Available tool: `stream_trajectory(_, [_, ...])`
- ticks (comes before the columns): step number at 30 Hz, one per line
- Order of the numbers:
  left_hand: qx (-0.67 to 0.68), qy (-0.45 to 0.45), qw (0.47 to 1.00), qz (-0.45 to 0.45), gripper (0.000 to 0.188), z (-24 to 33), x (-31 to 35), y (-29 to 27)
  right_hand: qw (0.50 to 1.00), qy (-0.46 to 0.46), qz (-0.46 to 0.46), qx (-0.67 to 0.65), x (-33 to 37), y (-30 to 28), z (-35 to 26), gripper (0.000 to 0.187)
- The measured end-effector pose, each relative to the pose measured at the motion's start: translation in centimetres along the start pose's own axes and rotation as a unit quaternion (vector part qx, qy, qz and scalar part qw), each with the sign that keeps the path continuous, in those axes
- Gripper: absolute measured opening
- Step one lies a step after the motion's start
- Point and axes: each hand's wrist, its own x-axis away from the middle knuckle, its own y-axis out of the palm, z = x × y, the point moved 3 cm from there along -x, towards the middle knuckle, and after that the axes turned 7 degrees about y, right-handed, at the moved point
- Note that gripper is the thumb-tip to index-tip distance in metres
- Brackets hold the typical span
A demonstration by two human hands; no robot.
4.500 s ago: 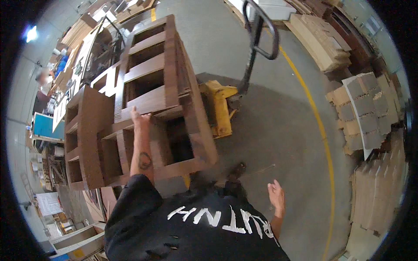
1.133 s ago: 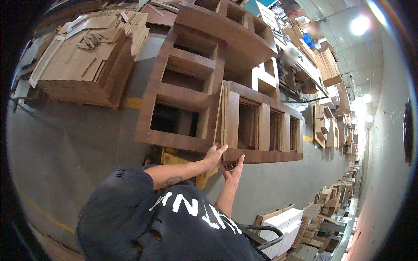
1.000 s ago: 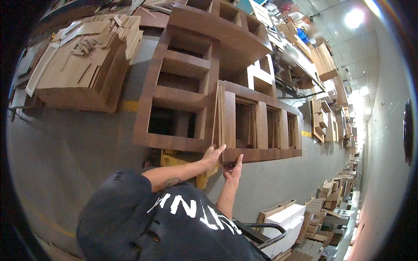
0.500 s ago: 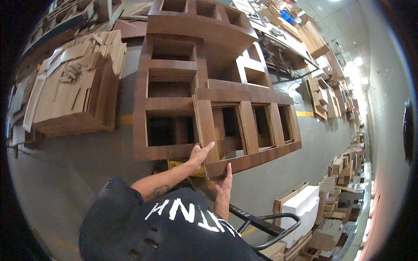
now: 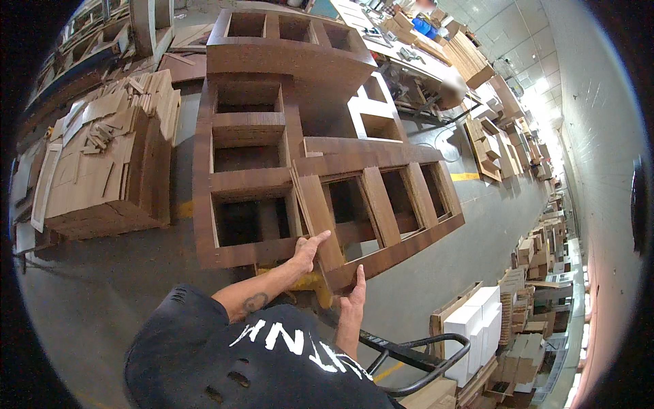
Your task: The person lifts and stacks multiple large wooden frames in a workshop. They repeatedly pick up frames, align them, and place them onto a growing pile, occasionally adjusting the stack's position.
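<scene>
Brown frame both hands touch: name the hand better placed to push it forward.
Probably the right hand: it lies against the frame's near edge, whereas the left hand is at its left end.

Boards [image 5: 102, 174] left of frames [image 5: 382, 207]

A grey floor [image 5: 422, 273] with yellow lines [image 5: 466, 176] borders a pale wall [image 5: 596, 136].

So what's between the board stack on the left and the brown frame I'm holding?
The head view shows grey floor with a bit of yellow line beside the board stack, then the brown unit with openings next to the held frame.
</scene>
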Motion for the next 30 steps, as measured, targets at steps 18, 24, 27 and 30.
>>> stream_trajectory(18, [-0.003, 0.030, 0.999, -0.012, 0.060, 0.7, -0.6, -1.0, 0.998, 0.056, -0.018, 0.031, 0.8, 2.4, 0.3, 0.065])
stream_trajectory(24, [0.015, 0.041, 0.999, 0.011, 0.067, 5.4, 2.1, -5.0, 0.975, 0.163, -0.091, 0.120, 5.6, 5.5, 3.3, 0.067])
stream_trajectory(27, [-0.016, 0.062, 0.997, 0.048, 0.072, 8.3, 3.7, -6.8, 0.884, 0.238, -0.166, 0.366, 5.6, 5.4, 4.9, 0.064])
stream_trajectory(30, [-0.063, 0.079, 0.993, 0.063, 0.075, 10.5, 4.2, -11.2, 0.708, 0.160, -0.314, 0.612, 8.3, 8.4, 1.0, 0.068])
